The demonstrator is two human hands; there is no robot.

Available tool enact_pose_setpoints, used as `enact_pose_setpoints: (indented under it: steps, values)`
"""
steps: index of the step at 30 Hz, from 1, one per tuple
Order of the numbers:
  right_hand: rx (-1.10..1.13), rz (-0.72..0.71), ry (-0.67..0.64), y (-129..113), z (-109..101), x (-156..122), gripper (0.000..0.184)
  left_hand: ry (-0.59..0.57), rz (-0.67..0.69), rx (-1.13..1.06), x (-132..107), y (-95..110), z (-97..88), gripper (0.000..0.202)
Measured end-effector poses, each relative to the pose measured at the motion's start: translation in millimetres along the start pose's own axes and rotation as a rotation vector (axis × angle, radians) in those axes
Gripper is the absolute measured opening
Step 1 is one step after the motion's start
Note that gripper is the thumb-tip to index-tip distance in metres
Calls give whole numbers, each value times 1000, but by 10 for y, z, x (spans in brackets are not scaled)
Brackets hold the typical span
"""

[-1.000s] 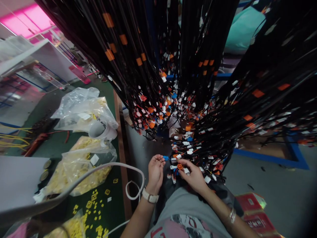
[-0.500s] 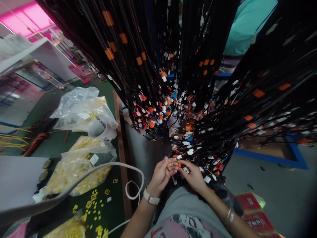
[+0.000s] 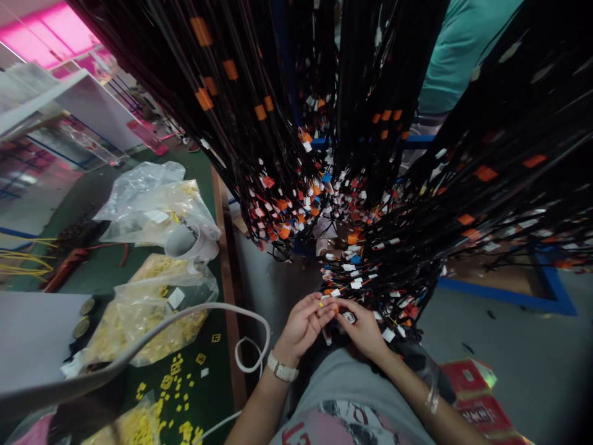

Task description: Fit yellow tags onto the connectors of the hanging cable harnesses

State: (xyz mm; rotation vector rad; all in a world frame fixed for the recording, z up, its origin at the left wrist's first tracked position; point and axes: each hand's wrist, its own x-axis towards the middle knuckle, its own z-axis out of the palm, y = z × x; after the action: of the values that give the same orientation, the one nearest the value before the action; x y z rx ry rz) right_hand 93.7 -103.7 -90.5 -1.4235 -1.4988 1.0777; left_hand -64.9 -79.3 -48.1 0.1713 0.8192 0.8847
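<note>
In front of my waist my two hands meet beside the lower ends of a black wire bundle. My left hand (image 3: 303,326) is turned palm up with its fingers drawn together, and a small yellow piece (image 3: 320,303) shows at its fingertips. My right hand (image 3: 364,330) pinches an orange connector (image 3: 336,309) that touches the left fingertips. Against the right fingers lies a white connector (image 3: 349,317); whether it is gripped is unclear. More white connectors (image 3: 356,283) on wire ends hang just beyond the hands.
Thick black wire harnesses (image 3: 241,123) hang ahead and to the right. On the left, a green-topped table (image 3: 222,377) bears bags of yellow pieces (image 3: 152,309), a white cup (image 3: 194,244) and a grey hose (image 3: 185,312). A red box (image 3: 477,402) stands lower right. Behind the harnesses is a person in teal (image 3: 456,55).
The left fingers and thumb have shifted slightly, and the yellow piece sits a little differently at the fingertips. A blue speck near the left thumb is no longer visible. The right hand barely moves.
</note>
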Motion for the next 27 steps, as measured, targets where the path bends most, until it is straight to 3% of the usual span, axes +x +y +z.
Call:
enact_pose_setpoints:
  steps: [3,14,27]
  values:
    - [0,12,-3,-2,-1,-1,25,27,0,20,6,-17,-10,14]
    - [-3,19,23,42,17,-6,24,110,16,314,25,-25,-19,33]
    - [0,-24,5,-13,-6,-8,21,178,122,551,85,-101,-111,32]
